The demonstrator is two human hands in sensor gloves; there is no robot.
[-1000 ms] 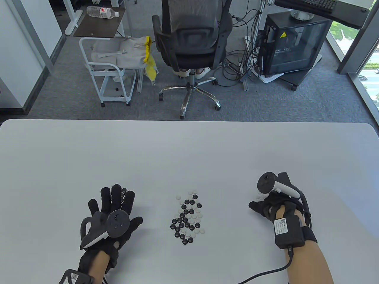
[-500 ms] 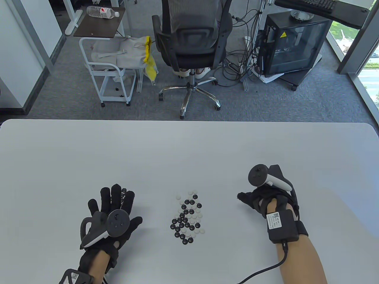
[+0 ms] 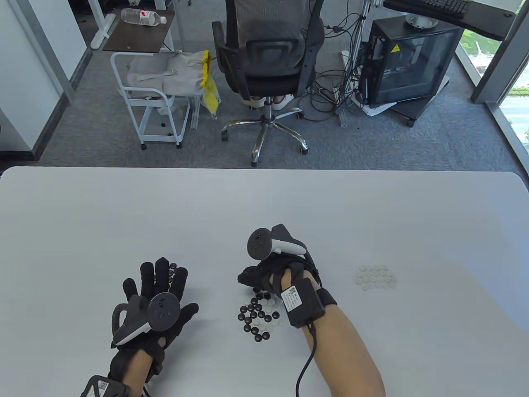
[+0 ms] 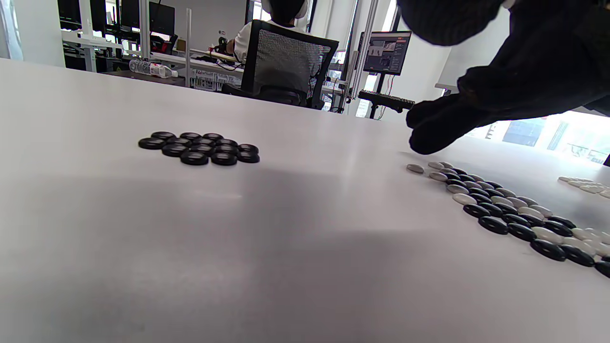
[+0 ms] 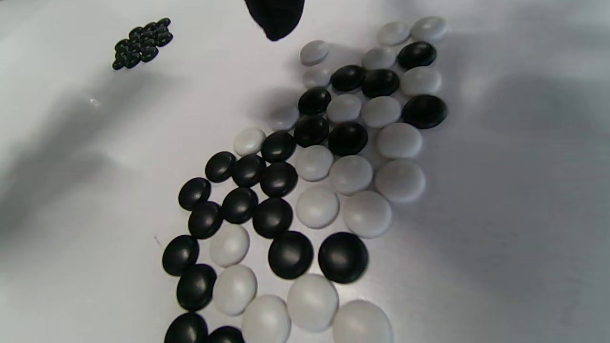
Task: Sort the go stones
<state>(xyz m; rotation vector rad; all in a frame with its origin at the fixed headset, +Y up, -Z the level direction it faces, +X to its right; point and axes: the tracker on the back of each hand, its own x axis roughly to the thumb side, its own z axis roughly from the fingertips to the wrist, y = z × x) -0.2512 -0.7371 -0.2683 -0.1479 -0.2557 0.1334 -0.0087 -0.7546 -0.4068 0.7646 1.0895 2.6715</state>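
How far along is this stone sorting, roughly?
Partly done. A small group of black stones lies sorted on the left and a white group on the right. The right hand hovers over the mixed pile, which still holds many of both. The left hand lies flat.

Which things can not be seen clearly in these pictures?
- Far part of the mixed pile: table view, covered by the right hand.
- Sorted black stones: table view, mostly under the left hand.
- Right hand's grip: right wrist view shows only one fingertip; whether it holds a stone is unclear.
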